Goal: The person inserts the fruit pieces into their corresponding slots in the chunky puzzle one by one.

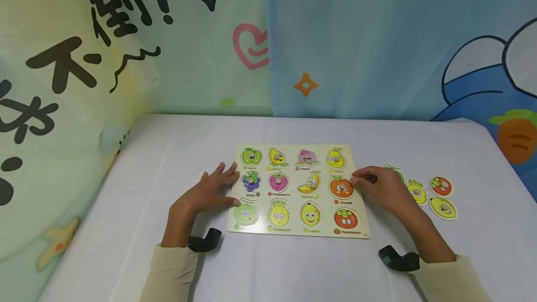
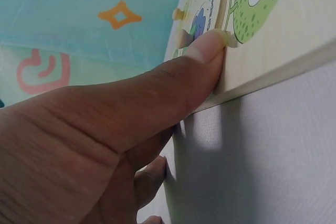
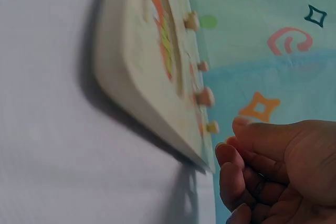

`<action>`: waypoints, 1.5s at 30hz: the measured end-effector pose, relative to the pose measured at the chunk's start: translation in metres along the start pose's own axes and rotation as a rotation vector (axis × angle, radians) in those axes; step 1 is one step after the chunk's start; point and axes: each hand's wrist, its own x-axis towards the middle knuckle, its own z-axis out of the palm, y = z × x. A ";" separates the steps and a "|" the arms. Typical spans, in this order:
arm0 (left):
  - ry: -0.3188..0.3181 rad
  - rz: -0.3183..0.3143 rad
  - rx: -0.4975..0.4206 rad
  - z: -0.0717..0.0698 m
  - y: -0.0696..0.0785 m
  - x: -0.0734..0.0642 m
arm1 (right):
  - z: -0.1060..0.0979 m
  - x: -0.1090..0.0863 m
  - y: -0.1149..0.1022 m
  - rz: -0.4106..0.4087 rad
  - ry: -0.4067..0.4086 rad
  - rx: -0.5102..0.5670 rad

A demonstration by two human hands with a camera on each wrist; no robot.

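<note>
A wooden fruit puzzle board [image 1: 293, 233] lies flat on the table. Knobbed pieces fill its upper two rows, among them an orange piece [image 1: 341, 188] and a grape piece [image 1: 251, 181]; the bottom row shows printed fruit without knobs. My left hand [image 1: 209, 192] is spread at the board's left edge. Its thumb [image 2: 205, 51] touches the edge beside the green melon picture [image 2: 252, 14]. At the right edge, near the orange piece, my right hand [image 1: 383, 188] has loosely bent fingers with nothing visible between them; in the right wrist view they are apart from the board.
Right of my right hand lie loose pieces: a pineapple [image 1: 416, 192], a persimmon [image 1: 441, 186], a lemon [image 1: 443, 208] and a green one [image 1: 394, 170] partly hidden by the hand. White cloth [image 1: 293, 271] covers the table. A printed curtain [image 1: 356, 36] hangs behind.
</note>
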 end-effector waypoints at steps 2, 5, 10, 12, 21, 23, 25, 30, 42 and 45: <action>-0.001 0.003 0.004 0.000 0.000 0.001 | -0.006 -0.001 0.003 0.013 0.045 -0.019; 0.005 0.016 0.005 0.000 0.000 0.002 | -0.017 -0.002 0.010 0.018 0.108 -0.029; 0.016 0.009 0.011 0.002 0.005 0.003 | -0.032 -0.003 0.025 0.069 0.175 -0.082; 0.022 -0.005 0.011 0.003 0.008 0.004 | -0.035 -0.002 0.032 0.105 0.179 -0.121; 0.057 -0.055 -0.004 0.010 0.018 0.005 | -0.034 0.001 0.047 0.152 0.116 -0.180; 0.053 -0.059 -0.003 0.010 0.017 0.005 | -0.032 0.002 0.049 0.147 0.106 -0.187; 0.049 -0.055 0.004 0.009 0.015 0.005 | -0.031 0.001 0.048 0.139 0.108 -0.192; 0.046 -0.024 0.020 0.008 0.010 0.004 | -0.029 -0.001 0.043 0.141 0.110 -0.201; 0.024 -0.003 0.018 0.005 0.010 0.003 | -0.028 -0.001 0.039 0.101 0.112 -0.206; 0.022 -0.003 0.019 0.005 0.009 0.003 | -0.028 -0.002 0.035 0.081 0.128 -0.181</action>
